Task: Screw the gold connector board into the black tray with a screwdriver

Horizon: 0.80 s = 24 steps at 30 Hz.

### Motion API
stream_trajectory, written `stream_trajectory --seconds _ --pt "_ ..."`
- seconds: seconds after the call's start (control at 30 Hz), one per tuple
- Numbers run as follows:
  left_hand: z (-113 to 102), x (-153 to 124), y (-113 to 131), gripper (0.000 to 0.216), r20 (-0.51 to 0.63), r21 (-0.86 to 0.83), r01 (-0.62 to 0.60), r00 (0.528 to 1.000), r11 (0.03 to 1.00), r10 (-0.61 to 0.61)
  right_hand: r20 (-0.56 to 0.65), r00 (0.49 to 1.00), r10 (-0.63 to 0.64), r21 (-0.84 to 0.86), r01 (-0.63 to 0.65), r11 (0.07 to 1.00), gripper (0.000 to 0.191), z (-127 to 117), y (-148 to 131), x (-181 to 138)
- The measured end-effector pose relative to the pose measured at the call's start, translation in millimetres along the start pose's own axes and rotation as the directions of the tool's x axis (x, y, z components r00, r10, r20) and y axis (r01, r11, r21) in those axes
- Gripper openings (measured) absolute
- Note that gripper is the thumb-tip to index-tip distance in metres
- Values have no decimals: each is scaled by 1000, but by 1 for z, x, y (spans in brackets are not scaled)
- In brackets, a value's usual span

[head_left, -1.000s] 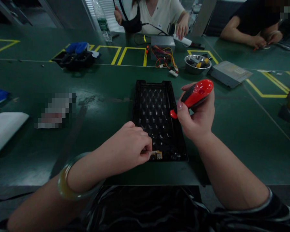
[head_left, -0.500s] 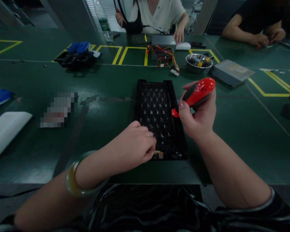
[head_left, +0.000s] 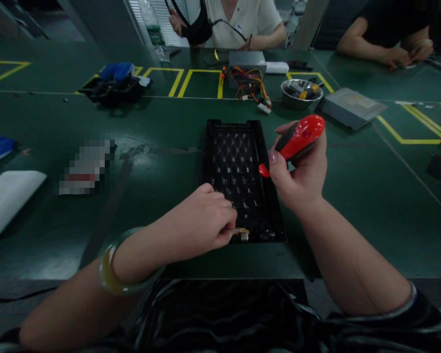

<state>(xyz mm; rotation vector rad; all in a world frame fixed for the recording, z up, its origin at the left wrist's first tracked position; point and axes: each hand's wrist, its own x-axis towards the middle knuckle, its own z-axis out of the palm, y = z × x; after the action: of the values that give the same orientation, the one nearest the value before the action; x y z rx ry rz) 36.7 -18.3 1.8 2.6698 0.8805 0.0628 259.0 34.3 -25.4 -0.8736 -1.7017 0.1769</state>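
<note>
"What has the right hand (head_left: 306, 169) got?"

"A red-and-black tool (head_left: 308, 131). Its fingers are wrapped firmly round the handle, thumb along the side. The rounded butt is glossy red plastic, the grip matte black, and a small red collar flares at the lower end, over the right side of the casing. I can't make out a tip."

"Which casing?"

"The black plastic casing (head_left: 273, 206), lying flat on the smooth green tabletop (head_left: 161, 122) in front of the person. It's a shallow rectangle with raised walls and a notched far edge, its floor moulded in a shiny, quilted diamond pattern."

"And the left hand (head_left: 210, 220)?"

"Over the casing's near left corner, its fingers curled well in. A small yellowish circuit board (head_left: 244, 236) with a bright metal connector pokes out just beside the fingertips, at the casing's near edge. Whether they pinch it, I can't tell."

"Anything on that wrist?"

"A smooth, translucent bangle (head_left: 108, 274), pale green and amber."

"Beyond the casing?"

"A grey metal box (head_left: 247, 60) trailing thin coloured wires (head_left: 261, 88), and a shiny round metal bowl (head_left: 297, 102)."
</note>
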Motion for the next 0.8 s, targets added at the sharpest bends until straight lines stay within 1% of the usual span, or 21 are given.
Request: stream_trajectory --seconds 0.1,0.27,0.4,0.53,0.7,0.77,0.8 --pt "0 1 0 11 23 -28 17 1000 999 -16 2 1000 8 -4 -8 1000 33 0 0 0" --pt "-2 0 -1 13 25 -51 23 999 998 -21 7 1000 16 -2 -16 1000 35 1 3 -1" --pt "-2 0 -6 14 30 -128 23 999 992 -19 27 998 53 -6 -53 999 37 -1 1 -2" --pt "-3 0 -12 12 65 -191 16 998 982 -4 41 997 68 -7 -67 998 38 -2 1 -3" --pt "-3 1 -20 12 90 -224 -1 996 975 21 -10 999 54 -25 -54 998 36 -1 7 -2" --pt "-4 2 -25 18 66 -238 6 998 971 10 -20 998 64 -20 -65 998 36 -2 9 -2" --pt "-5 3 -28 22 27 -231 32 999 973 -26 -5 998 69 -2 -69 998 36 -2 9 -2"
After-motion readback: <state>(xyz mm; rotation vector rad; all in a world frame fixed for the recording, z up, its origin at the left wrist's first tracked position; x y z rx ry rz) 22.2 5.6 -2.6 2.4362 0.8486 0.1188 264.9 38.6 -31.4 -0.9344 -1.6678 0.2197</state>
